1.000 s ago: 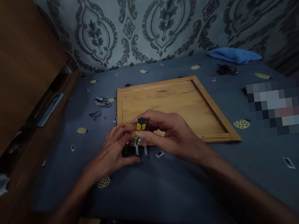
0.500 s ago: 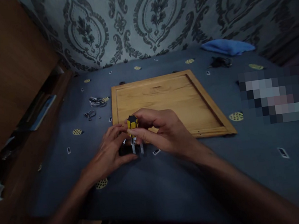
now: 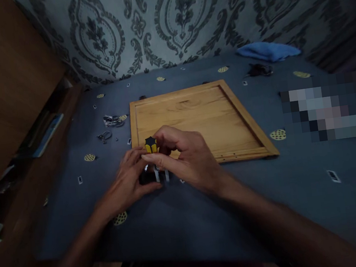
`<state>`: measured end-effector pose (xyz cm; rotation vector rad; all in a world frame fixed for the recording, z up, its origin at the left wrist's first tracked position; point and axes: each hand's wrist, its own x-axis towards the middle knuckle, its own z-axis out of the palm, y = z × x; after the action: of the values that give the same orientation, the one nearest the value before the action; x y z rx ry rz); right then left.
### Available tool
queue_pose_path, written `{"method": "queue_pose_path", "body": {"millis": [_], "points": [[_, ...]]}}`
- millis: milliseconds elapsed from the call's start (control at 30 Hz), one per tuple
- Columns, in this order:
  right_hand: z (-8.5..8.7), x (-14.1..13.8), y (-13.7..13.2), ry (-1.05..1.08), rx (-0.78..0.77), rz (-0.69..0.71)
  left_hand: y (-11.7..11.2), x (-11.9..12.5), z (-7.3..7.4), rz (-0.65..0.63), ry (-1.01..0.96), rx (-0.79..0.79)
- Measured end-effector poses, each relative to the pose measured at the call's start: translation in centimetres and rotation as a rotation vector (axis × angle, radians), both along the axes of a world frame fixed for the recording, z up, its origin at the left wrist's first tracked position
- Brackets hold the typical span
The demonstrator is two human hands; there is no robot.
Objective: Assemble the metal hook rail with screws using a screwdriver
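Observation:
A screwdriver [image 3: 151, 145] with a yellow and black handle stands nearly upright, its tip pointing down. My right hand [image 3: 190, 160] pinches its handle between thumb and fingers. Under it is a metal hinge [image 3: 157, 175] at the near left corner of a framed wooden cabinet door [image 3: 182, 113]. My left hand [image 3: 134, 174] curls around the hinge's left side, thumb in front and fingers behind. The fingers hide most of the hinge and the screwdriver's tip. The door lies flat on the table.
Loose metal hinges [image 3: 112, 121] and a smaller metal piece [image 3: 104, 137] lie left of the door. At the back right are a blue cloth [image 3: 268, 51] and a dark object [image 3: 260, 70]. A wooden cabinet [image 3: 1, 64] borders the left side. A blurred patch covers the right.
My right hand has turned a little around the screwdriver, with its thumb now further across the handle. My left hand keeps its place at the hinge. The whole view has shifted slightly.

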<state>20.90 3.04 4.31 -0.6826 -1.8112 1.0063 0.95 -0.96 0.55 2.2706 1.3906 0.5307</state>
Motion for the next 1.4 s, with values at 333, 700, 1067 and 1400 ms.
{"method": "queue_pose_path", "body": {"millis": [333,700,1067,1400], "points": [[0.7,1.5,0.9,-0.093,0.073,0.198,0.2,0.1,0.2,-0.014,-0.005,-0.008],[-0.2,0.3,0.1,-0.080,0.291,-0.002,-0.1,0.0,-0.1,0.017,0.021,0.003],[1.0,0.7,-0.2,0.194,0.014,-0.181,0.4,-0.2,0.1,-0.016,0.014,-0.005],[-0.5,0.7,0.4,-0.030,0.196,-0.123,0.4,-0.2,0.1,-0.035,0.035,-0.019]]}}
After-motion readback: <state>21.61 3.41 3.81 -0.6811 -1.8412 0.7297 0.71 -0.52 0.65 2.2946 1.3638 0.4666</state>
